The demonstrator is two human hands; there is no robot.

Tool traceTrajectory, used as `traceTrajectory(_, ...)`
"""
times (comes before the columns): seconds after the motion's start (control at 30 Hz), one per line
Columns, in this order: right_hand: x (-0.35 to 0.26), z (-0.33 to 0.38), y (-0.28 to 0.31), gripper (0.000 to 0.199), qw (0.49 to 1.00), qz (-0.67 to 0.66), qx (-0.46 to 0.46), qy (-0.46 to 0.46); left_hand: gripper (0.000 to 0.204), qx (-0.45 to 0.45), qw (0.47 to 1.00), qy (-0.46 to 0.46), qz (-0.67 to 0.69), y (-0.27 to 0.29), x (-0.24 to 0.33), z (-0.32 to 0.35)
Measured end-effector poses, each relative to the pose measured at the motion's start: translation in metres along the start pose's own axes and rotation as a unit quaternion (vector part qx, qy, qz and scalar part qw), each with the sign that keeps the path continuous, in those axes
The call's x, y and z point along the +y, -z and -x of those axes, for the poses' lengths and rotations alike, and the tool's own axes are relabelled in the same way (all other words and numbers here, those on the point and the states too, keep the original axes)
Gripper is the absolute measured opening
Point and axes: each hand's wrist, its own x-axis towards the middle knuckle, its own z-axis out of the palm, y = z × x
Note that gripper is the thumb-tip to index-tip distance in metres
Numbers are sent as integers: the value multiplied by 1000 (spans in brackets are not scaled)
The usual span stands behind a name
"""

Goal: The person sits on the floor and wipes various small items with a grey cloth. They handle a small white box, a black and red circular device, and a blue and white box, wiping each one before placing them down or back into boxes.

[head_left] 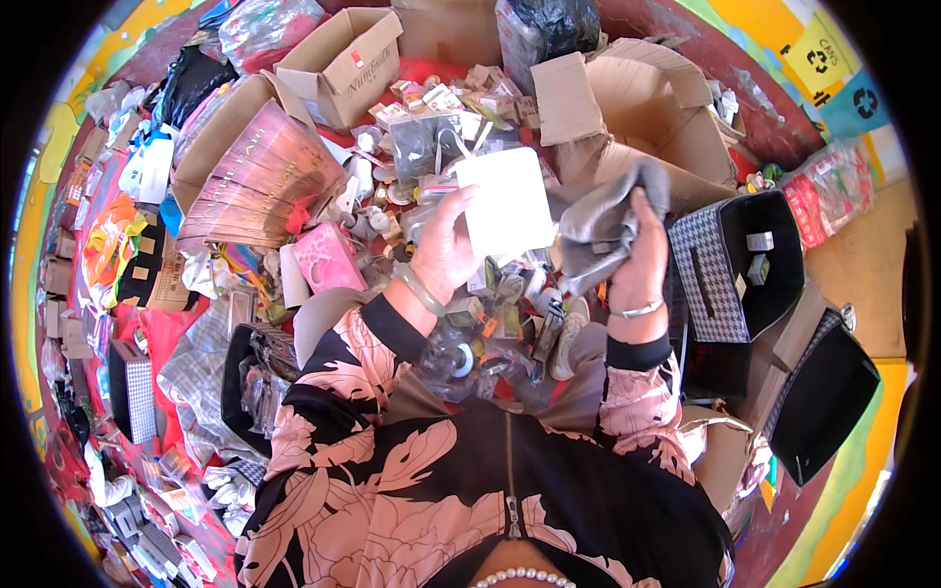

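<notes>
My left hand (446,240), a bangle at its wrist, grips a flat white square object with rounded corners (508,203) by its left edge. The object's exact kind does not show. A crumpled grey cloth (610,230) is bunched in my right hand (639,260), just right of the white object. Both hands are held up over a heap of small mixed items (480,343) between my legs. Beyond the white object stands a dark translucent box (423,147). A pink box (330,258) lies left of my left hand.
Open cardboard boxes stand at the far left (338,69) and far right (637,108). Close on my right is a houndstooth-patterned bin (735,265) with small boxes inside. A black bin (260,377) holding clear packaging sits at my left. A pink-brown carton (260,181) is further left.
</notes>
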Motion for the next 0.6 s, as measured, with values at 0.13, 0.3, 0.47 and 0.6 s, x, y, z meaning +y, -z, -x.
traceTrajectory(0.13, -17, 13, 1, 44, 989, -13, -70, 133, 59, -42, 997, 16, 70, 3, 3, 1)
traceTrajectory(0.3, -7, 58, -32, 84, 829, 218, -426, 291, 75, -72, 991, 52, 102, -6, -8, 4)
traceTrajectory(0.47, 12, 57, -34, 59, 706, 419, -381, 426, 56, -64, 994, 61, 57, -10, -20, 9)
traceTrajectory(0.6, 11, 62, -36, 55, 746, 422, -332, 395, 54, -67, 995, 74, 15, -8, -17, 10)
